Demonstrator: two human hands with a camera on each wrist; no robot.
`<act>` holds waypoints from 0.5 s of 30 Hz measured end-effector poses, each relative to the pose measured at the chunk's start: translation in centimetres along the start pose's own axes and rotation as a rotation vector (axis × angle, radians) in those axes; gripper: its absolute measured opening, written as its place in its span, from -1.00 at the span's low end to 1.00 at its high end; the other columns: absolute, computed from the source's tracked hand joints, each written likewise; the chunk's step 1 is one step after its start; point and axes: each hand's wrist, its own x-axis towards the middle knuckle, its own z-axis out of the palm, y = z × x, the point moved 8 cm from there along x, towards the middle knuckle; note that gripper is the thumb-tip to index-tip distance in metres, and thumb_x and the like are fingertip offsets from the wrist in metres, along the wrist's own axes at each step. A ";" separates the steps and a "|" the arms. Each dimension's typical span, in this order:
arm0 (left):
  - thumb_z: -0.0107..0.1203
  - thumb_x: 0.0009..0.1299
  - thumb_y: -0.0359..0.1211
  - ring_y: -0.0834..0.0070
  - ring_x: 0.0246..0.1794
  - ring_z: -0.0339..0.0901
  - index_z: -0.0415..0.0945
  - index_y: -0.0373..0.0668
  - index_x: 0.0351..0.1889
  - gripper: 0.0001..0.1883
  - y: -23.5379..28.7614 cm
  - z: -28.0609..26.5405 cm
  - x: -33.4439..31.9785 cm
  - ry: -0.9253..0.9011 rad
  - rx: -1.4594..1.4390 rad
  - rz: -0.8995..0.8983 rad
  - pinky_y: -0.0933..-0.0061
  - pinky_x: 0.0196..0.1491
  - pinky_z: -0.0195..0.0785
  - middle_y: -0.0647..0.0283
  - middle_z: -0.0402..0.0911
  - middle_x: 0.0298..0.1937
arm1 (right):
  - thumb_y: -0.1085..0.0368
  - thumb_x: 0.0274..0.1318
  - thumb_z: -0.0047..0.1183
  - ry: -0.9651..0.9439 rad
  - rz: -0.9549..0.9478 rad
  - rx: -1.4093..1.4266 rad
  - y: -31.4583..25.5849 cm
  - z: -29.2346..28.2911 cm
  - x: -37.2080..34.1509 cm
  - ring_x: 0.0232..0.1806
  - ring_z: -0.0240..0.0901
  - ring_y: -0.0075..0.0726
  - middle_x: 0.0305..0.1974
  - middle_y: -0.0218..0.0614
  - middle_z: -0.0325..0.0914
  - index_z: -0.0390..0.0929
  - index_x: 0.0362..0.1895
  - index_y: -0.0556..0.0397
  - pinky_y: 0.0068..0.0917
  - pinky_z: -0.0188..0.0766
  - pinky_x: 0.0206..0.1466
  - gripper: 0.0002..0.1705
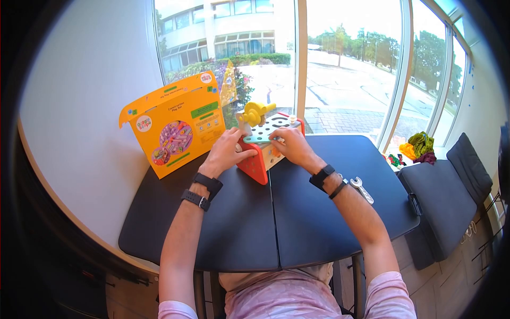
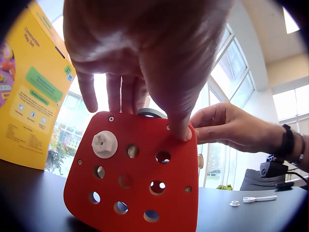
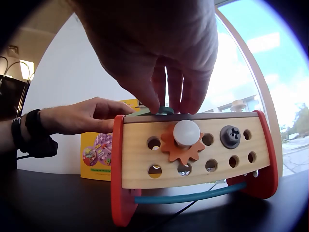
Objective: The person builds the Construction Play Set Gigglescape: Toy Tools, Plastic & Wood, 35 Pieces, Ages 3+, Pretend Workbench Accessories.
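Note:
A toy workbench [image 1: 273,154] with red end panels [image 2: 130,169] and a pale wooden front [image 3: 217,169] stands on the table. My left hand [image 1: 226,152] grips its left end, thumb on the red panel's outer face and fingers over the top edge. On the perforated top lies a teal strip with holes [image 1: 257,139]. My right hand [image 1: 292,147] pinches the strip's right end between thumb and fingertips. An orange gear with a white knob [image 3: 186,133] and a grey bolt head [image 3: 230,137] sit on the front. A white hex bolt head [image 2: 105,144] sits in the red panel.
A yellow toy piece [image 1: 257,112] stands at the workbench's back left. Behind the left hand is an orange box [image 1: 175,125]. A white wrench [image 1: 362,190] lies at the table's right, with a small white nut [image 2: 234,203] nearby. Grey chairs [image 1: 438,196] stand beyond.

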 end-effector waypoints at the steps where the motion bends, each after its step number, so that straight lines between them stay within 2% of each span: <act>1: 0.55 0.38 0.06 0.01 0.36 0.61 0.65 -0.20 0.34 -0.27 0.1 0.0 0.0 0.002 -0.005 -0.004 0.04 0.38 0.54 0.01 0.67 0.23 | 0.38 0.37 0.31 0.001 -0.008 -0.012 0.0 0.0 0.0 0.06 0.79 0.03 -0.06 -0.04 0.83 0.81 -0.02 0.19 -0.17 0.67 0.20 -0.81; 15: 0.54 0.39 0.10 0.05 0.37 0.59 0.65 -0.18 0.29 -0.30 0.5 0.3 -0.4 0.047 0.007 -0.010 0.06 0.39 0.53 0.07 0.68 0.23 | 0.34 0.37 0.31 0.010 -0.024 -0.040 -0.3 -0.7 -0.1 0.07 0.79 0.03 -0.07 -0.01 0.83 0.79 0.03 0.20 -0.16 0.65 0.23 -0.76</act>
